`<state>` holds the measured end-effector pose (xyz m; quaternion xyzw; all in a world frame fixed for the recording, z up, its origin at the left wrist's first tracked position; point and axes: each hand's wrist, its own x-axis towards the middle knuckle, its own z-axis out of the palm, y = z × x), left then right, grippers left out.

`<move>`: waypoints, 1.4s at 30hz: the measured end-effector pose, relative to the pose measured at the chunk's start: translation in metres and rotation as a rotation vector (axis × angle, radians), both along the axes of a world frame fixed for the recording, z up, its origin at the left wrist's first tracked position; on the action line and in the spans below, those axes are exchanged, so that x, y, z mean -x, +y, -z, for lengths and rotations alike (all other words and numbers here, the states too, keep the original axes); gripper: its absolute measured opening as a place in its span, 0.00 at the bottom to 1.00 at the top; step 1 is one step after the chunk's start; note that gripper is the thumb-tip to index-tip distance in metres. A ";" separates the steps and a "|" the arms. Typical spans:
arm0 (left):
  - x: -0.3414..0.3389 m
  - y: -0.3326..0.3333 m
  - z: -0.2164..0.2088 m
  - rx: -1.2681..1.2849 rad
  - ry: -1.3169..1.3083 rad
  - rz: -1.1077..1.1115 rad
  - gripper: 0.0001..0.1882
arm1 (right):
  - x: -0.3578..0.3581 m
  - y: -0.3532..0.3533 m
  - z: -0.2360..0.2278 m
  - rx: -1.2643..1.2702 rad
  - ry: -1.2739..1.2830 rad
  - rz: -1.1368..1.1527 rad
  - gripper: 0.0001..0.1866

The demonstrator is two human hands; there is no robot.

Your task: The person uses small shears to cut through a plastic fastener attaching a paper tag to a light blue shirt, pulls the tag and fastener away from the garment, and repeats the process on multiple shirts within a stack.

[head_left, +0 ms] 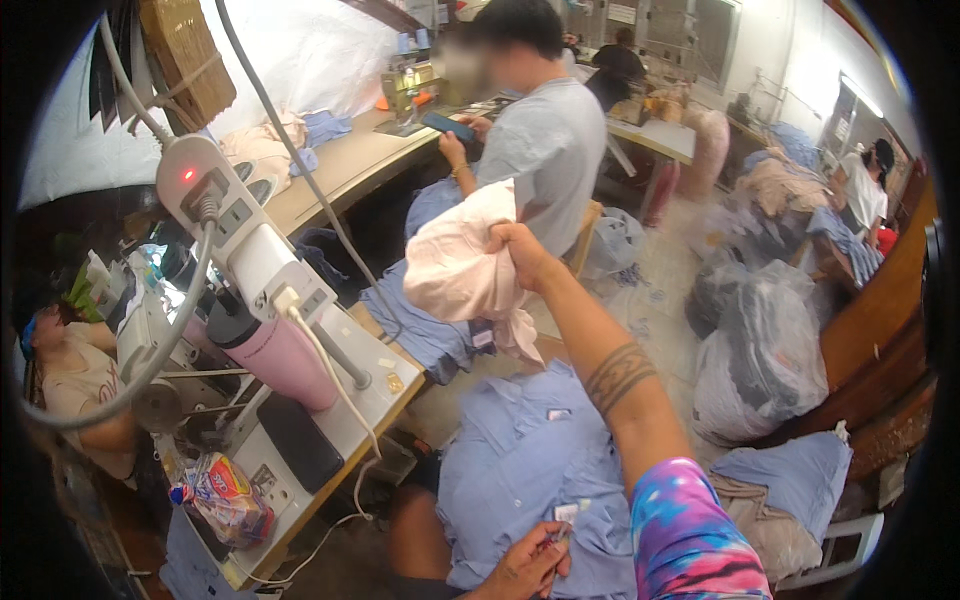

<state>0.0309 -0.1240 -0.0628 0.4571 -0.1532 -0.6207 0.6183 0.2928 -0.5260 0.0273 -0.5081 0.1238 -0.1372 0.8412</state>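
Two hands, well apart: the person's right hand (515, 250) grips a bunched pale pink garment (455, 258) out front, seemingly keeping it clear of the blue shirts (515, 450) heaped beside the knee (418, 530); the left hand (525, 564), on them, pinches a small object (554, 536) I can't identify.

Room light: bright overall for you, strongest on the white sheeting (310, 50) upper left.
Pale pink cloth (455, 265): well lit, folds readable to you.
Tabletop (385, 357): dim shadow beneath it.
Power strip (262, 258): 1 red lamp (189, 175) glows.
Co-worker's head (520, 27): smeared patch of blur.
Rim: black fisheye border; you see straight edges bend.
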 end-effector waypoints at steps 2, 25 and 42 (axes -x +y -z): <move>-0.007 -0.005 -0.008 0.015 0.053 0.017 0.16 | -0.045 0.001 0.016 -0.002 -0.053 -0.063 0.11; -0.019 -0.004 -0.026 -0.028 0.041 0.086 0.18 | 0.183 -0.025 0.066 1.056 0.499 0.005 0.21; 0.046 0.053 -0.082 0.086 -0.401 -0.016 0.16 | 0.445 0.432 0.093 -0.865 -0.129 0.264 0.40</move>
